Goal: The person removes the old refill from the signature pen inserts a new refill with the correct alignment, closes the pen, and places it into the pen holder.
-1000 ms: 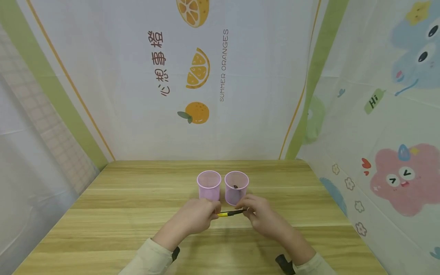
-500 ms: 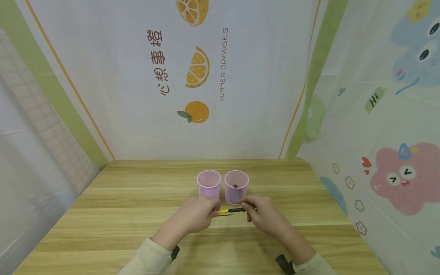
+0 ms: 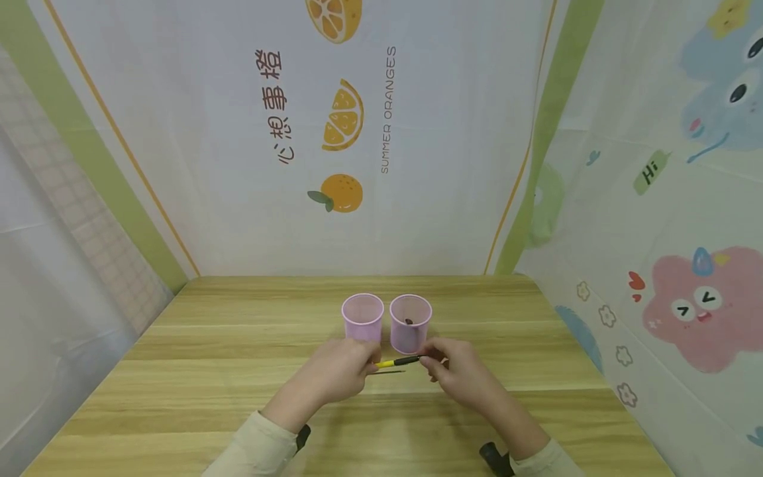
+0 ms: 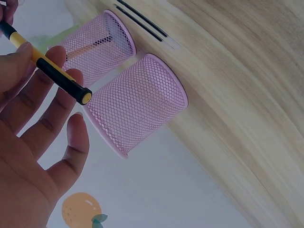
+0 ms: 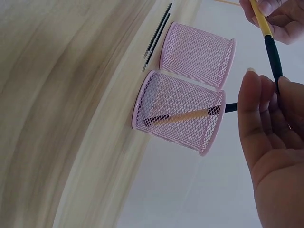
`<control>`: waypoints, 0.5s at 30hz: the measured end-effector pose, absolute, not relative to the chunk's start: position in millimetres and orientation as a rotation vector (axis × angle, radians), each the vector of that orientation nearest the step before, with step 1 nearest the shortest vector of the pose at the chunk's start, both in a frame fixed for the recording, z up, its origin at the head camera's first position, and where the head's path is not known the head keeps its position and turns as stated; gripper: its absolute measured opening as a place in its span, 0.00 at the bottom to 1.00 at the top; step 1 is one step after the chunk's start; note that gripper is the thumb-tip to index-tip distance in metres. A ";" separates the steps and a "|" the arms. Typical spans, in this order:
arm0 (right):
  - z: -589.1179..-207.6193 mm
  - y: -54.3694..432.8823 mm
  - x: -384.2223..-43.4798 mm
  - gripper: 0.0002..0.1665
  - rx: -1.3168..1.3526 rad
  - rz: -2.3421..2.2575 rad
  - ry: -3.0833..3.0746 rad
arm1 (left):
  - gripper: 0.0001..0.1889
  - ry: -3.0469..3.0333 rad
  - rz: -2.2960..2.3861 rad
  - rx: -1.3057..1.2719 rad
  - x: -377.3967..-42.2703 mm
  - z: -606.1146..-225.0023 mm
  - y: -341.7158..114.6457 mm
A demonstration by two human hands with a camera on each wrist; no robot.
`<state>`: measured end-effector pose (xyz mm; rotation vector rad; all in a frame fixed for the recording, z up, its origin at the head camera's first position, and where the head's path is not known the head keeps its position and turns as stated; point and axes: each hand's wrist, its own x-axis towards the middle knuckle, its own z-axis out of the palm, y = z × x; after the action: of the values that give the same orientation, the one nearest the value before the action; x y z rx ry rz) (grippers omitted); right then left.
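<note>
A yellow and black pen [image 3: 393, 363] is held level between my hands above the table. My left hand [image 3: 342, 370] grips its yellow part; in the left wrist view, thumb and fingers pinch the pen [image 4: 47, 66] while the little finger stays off it. My right hand [image 3: 456, 368] pinches the tip of the black section, as the right wrist view shows with the pen [image 5: 273, 54]. Two thin black pen refills [image 5: 154, 40] lie side by side on the table beneath. Just beyond the hands stand two pink mesh pen holders, left [image 3: 363, 324] and right [image 3: 411, 334].
Another yellow and black pen [image 5: 187, 115] leans inside the right holder, its black end above the rim. The wooden table [image 3: 238, 344] reaches back to a white cloth [image 3: 441, 165] printed with oranges. A patterned cloth [image 3: 626, 265] hangs along the right side.
The pen has risen slightly, and my right thumb and fingers have shifted on its black tip. A refill on the table, hidden a second ago, now shows below the pen.
</note>
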<state>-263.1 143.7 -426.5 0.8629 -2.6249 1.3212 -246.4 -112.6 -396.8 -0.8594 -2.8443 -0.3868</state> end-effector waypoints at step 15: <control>-424.5 145.9 -262.2 0.20 0.868 1.192 -2.732 | 0.05 -2.835 -0.358 -0.875 -246.2 -395.1 -110.0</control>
<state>-262.2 145.9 -424.5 0.8683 -2.7324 1.1923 -246.2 -110.0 -395.1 -0.8748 -2.8352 -0.3577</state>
